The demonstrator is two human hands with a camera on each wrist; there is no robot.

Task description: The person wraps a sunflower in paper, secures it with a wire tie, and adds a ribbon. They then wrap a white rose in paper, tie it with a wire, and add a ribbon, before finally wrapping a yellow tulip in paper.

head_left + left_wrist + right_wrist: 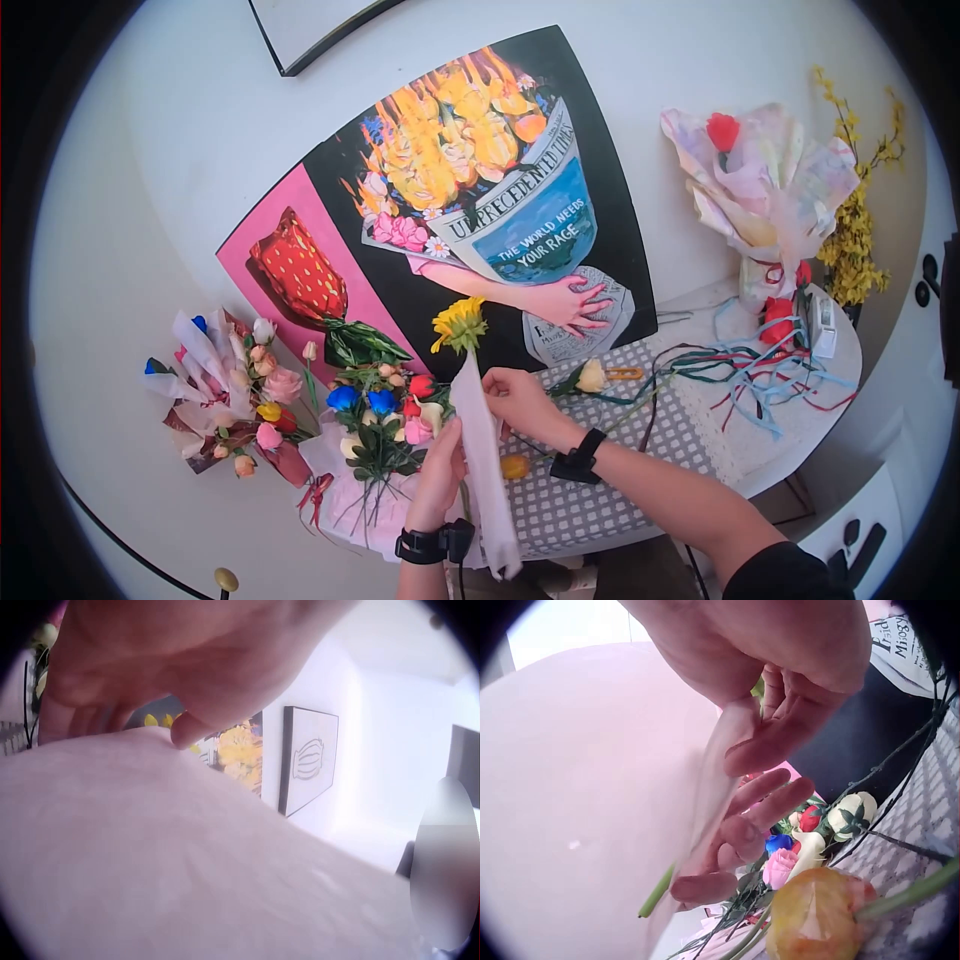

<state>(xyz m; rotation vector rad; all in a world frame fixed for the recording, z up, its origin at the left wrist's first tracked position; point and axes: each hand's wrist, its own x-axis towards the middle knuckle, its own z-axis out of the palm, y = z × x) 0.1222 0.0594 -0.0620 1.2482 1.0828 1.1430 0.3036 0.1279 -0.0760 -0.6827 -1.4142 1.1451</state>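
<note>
A yellow flower (pixel 460 322), perhaps a sunflower, stands upright with a pale pink sheet of wrapping paper (pixel 480 440) around its stem. My left hand (pixel 440 475) holds the sheet from the left, its fingers (pixel 739 832) behind the paper in the right wrist view. Across from it, my right hand (pixel 530 405) pinches the paper's edge just below the bloom. The cut end of a green stem (pixel 656 891) shows beside the sheet. In the left wrist view the paper (pixel 150 840) fills the lower part, with the thumb over its edge.
Left of the hands lies a bunch of blue, red and pink flowers (pixel 382 402), beside a wrapped bouquet (pixel 220 380). An orange-yellow tulip (pixel 817 915) and a cream rose (pixel 592 375) lie on the checked cloth (pixel 640 490). Ribbons (pixel 770 375) tangle at right, before another wrapped bouquet (pixel 765 190).
</note>
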